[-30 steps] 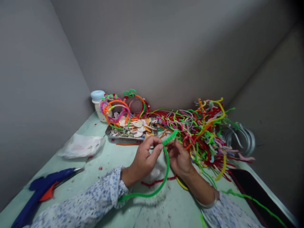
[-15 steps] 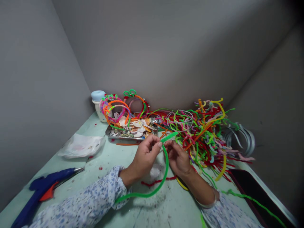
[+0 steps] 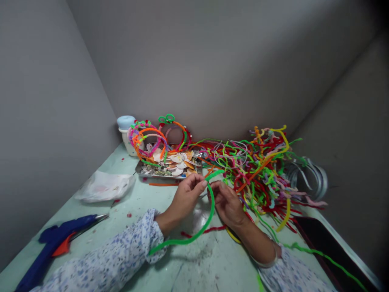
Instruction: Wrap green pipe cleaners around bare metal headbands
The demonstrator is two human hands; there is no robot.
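Note:
A bright green pipe cleaner (image 3: 210, 211) is pinched between the thumb and fingers of my left hand (image 3: 190, 194). Its short end points up and right beyond the fingers, and its long tail curves down and left over my left sleeve. My right hand (image 3: 229, 205) is closed just to the right, its bent fingertips against the pipe cleaner near the pinch. Whatever lies inside those fingers is hidden. Below the hands, a red pipe cleaner (image 3: 217, 229) lies on the table (image 3: 200, 271).
Behind stand a metal tray (image 3: 158, 175) of shells, decorated headbands (image 3: 148, 132) and a blue-lidded jar (image 3: 126, 122). A tangled pipe cleaner pile (image 3: 258, 174) and metal hoops (image 3: 320, 180) are right. A glue gun (image 3: 57, 235) and plastic bag (image 3: 103, 186) lie left; a dark flat object (image 3: 322, 239) lies right.
The short green end has bent slightly lower and curves more over the fingers. Both hands stay almost in place.

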